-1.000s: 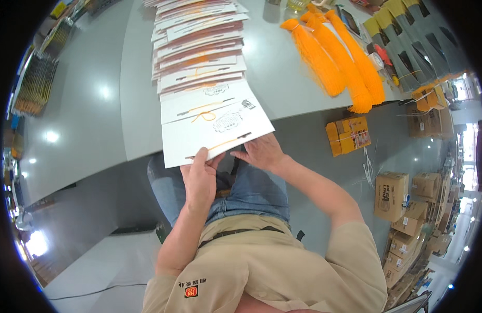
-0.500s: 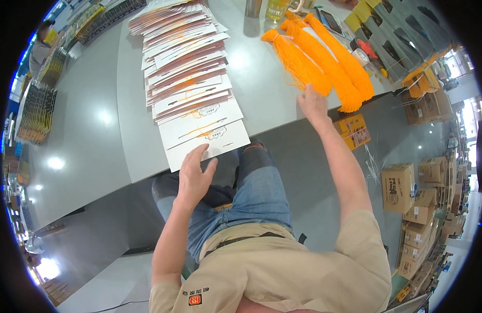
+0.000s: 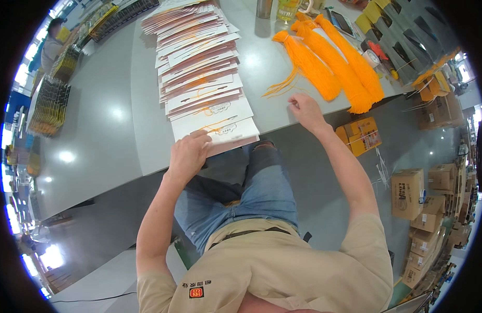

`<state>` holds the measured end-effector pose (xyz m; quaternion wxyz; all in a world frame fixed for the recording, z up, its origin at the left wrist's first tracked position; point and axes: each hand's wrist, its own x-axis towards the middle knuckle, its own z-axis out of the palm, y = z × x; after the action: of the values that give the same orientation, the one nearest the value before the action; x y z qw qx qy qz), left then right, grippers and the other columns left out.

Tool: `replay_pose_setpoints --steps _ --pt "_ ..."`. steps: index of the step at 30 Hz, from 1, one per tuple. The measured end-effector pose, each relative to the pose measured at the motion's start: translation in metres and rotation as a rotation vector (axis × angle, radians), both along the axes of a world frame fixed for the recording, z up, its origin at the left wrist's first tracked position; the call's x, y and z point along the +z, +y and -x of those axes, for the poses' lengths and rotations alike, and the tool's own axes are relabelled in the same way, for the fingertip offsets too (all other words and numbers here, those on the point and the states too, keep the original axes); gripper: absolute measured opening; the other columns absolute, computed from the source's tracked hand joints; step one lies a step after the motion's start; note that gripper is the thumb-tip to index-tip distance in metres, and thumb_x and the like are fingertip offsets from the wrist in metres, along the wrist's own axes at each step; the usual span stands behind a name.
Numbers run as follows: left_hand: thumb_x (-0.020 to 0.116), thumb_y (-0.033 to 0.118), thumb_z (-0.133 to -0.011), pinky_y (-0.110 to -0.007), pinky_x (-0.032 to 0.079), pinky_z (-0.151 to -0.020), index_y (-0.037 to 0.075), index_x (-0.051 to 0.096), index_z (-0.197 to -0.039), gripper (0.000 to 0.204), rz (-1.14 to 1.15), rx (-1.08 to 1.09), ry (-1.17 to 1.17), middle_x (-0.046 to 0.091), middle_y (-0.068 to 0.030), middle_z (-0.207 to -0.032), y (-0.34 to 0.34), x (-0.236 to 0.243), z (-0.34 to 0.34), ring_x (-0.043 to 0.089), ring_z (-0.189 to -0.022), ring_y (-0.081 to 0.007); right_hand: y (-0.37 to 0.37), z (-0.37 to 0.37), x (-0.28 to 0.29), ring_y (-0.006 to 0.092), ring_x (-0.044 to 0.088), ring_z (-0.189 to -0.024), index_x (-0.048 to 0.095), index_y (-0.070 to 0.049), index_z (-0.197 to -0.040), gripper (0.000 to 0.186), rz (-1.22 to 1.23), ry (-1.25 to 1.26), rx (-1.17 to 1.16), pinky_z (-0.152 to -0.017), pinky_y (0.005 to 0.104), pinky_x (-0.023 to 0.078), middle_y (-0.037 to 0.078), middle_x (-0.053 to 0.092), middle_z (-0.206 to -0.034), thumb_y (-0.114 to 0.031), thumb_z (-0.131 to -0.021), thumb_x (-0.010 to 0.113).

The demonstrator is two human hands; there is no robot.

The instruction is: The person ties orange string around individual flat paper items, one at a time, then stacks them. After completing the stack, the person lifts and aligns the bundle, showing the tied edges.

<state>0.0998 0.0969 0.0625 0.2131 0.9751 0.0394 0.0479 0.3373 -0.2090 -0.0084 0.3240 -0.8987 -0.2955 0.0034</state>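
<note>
A long overlapping row of printed white cards [image 3: 230, 112] with orange cords lies on the grey table, reaching its front edge. My left hand [image 3: 191, 151] is closed at the left of the frontmost card, fingers over it. My right hand [image 3: 307, 112] is pinched near the table edge, right of the cards; what its fingertips hold, if anything, is too small to make out. Bundles of orange cord [image 3: 342, 73] lie behind it, with loose strands trailing toward the row.
Tools, a phone [image 3: 341, 23] and drink containers [image 3: 287, 9] sit at the back. Stacked slatted items [image 3: 48, 104] line the left, near another person [image 3: 50, 47]. A yellow box [image 3: 358, 135] and cardboard cartons [image 3: 407, 193] stand below the table at right.
My right hand left the cards, reached to the orange bundles and came slightly back, now pinched; loose strands spread beside it. My left hand opened, then closed again on the front card.
</note>
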Motion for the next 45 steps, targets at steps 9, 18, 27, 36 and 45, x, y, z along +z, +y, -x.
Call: replay_pose_setpoints --steps 9,18,27,36,45 --pt "0.072 0.006 -0.085 -0.041 0.055 -0.072 0.005 0.068 -0.089 0.005 0.068 0.030 -0.237 0.071 -0.0120 -0.090 -0.044 -0.004 0.061 0.069 -0.083 -0.0326 0.050 -0.007 0.002 0.0356 0.064 -0.093 0.059 -0.002 -0.101 0.015 0.138 -0.067 0.080 -0.079 0.0456 0.052 0.017 0.064 -0.105 -0.015 -0.093 0.061" --pt "0.067 0.015 -0.096 -0.030 0.054 -0.082 -0.004 0.065 -0.117 0.029 1.085 0.287 0.336 0.073 -0.0096 -0.102 -0.102 -0.090 0.101 0.067 -0.089 -0.0157 0.123 0.153 0.025 0.0399 0.066 -0.073 0.052 -0.004 -0.106 0.013 -0.196 0.270 0.576 -0.063 0.0450 0.050 0.019 0.065 -0.078 -0.015 -0.102 0.055" --pt "0.053 0.011 -0.105 -0.030 0.057 -0.087 0.005 0.050 -0.140 0.036 1.802 0.726 -0.145 0.069 -0.0106 -0.111 -0.060 -0.119 0.139 0.069 -0.090 -0.0143 0.142 0.195 0.012 0.0380 0.067 -0.072 0.052 -0.001 -0.107 0.010 -0.200 0.311 0.560 -0.063 0.0434 0.051 0.020 0.067 -0.081 -0.008 -0.101 0.055" --pt "0.054 0.002 -0.100 -0.030 0.057 -0.080 -0.006 0.068 -0.107 0.018 1.146 0.655 -0.084 0.075 -0.0126 -0.098 -0.072 -0.122 0.104 0.073 -0.093 -0.0197 0.161 0.205 0.016 0.0395 0.068 -0.076 0.053 -0.002 -0.107 0.014 0.076 0.218 0.627 -0.067 0.0479 0.052 0.022 0.068 -0.082 -0.014 -0.100 0.054" --pt "0.058 0.010 -0.098 -0.028 0.058 -0.074 -0.006 0.067 -0.107 0.020 1.553 0.994 -0.200 0.071 -0.0128 -0.091 -0.016 -0.118 0.150 0.069 -0.079 -0.0173 0.079 0.185 0.053 0.0318 0.067 -0.074 0.060 -0.001 -0.095 0.008 0.137 0.417 0.546 -0.068 0.0410 0.053 0.016 0.066 -0.082 -0.008 -0.096 0.060"
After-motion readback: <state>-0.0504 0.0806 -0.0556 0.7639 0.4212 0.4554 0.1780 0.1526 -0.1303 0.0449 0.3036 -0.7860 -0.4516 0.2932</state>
